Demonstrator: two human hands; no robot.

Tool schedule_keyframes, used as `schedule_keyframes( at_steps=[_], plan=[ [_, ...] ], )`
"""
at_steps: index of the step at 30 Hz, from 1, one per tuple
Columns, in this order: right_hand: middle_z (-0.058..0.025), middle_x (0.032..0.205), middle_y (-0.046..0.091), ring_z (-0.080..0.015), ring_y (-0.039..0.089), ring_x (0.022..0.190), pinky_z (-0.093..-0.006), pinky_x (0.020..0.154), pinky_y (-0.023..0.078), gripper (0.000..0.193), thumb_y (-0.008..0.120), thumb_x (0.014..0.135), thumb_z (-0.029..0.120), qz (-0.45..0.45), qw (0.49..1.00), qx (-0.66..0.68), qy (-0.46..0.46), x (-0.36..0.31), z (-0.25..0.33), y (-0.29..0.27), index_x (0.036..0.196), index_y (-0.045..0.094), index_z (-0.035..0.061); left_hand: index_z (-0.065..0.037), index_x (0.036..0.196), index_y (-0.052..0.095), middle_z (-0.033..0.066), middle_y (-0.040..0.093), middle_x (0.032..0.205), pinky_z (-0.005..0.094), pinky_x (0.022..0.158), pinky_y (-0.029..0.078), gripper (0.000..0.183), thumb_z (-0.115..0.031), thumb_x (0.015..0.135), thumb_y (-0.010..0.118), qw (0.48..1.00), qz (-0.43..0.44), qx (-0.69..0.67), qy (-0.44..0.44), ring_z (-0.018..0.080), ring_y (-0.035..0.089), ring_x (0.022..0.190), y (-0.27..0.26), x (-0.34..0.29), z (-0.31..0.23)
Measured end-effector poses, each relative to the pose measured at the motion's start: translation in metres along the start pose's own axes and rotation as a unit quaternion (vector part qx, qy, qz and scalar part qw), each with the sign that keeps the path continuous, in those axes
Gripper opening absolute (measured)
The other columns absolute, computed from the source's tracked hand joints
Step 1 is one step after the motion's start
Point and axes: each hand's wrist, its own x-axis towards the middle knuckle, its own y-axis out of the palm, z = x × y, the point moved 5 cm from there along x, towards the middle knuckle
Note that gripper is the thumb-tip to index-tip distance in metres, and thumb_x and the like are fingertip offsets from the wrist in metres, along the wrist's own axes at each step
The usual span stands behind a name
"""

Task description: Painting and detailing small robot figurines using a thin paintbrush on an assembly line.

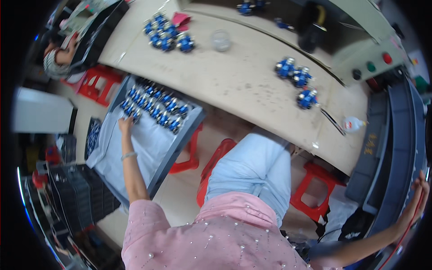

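Observation:
My left hand (pixel 125 123) reaches into a grey tray (pixel 172 155) lined with white sheeting. Its fingers are closed at a small blue-and-silver metal part (pixel 136 117), at the near end of several rows of such parts (pixel 155 108). The fingertips are small here, so the exact grip is hard to make out. Far out to the right, my right hand (pixel 420 192) is raised beside stacked grey bins (pixel 402 117). Its fingers are stretched out, and a thin red cord (pixel 407 231) runs along that forearm.
On the pale workbench (pixel 238 76) stand two groups of blue parts, a clear jar (pixel 221 40), a pink cloth (pixel 181 21), a black pen-like tool (pixel 333 121) and a small bottle (pixel 353 124). Red stools (pixel 315 191) stand underneath. Another person (pixel 60 56) sits at the far left.

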Motion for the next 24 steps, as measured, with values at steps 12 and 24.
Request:
schedule_keyframes(
  at_steps=[12, 24],
  plan=[
    [-0.0131, 0.107, 0.062, -0.0148, 0.054, 0.091, -0.0289, 0.08, 0.044, 0.013, 0.044, 0.099, 0.015, 0.003, 0.985, 0.175, 0.005, -0.027, 0.024, 0.001, 0.102, 0.055, 0.008, -0.003, 0.133, 0.041, 0.0167, 0.051, 0.128, 0.0332, 0.088, 0.049, 0.055, -0.007, 0.084, 0.065, 0.864, 0.101, -0.21, 0.447, 0.0246, 0.055, 0.11, -0.046, -0.277, -0.306],
    [-0.0162, 0.085, 0.067, -0.0151, 0.058, 0.071, -0.0259, 0.066, 0.048, 0.038, 0.056, 0.095, 0.025, 0.111, 0.8, 0.562, 0.178, -0.076, 0.102, 0.195, 0.115, 0.055, -0.0079, -0.002, 0.133, 0.033, 0.0218, 0.048, 0.129, 0.0412, 0.101, 0.041, 0.077, -0.005, 0.07, 0.077, 0.687, 0.444, -0.119, 0.562, 0.0353, 0.049, 0.12, 0.164, -0.469, -0.489]
  ],
)
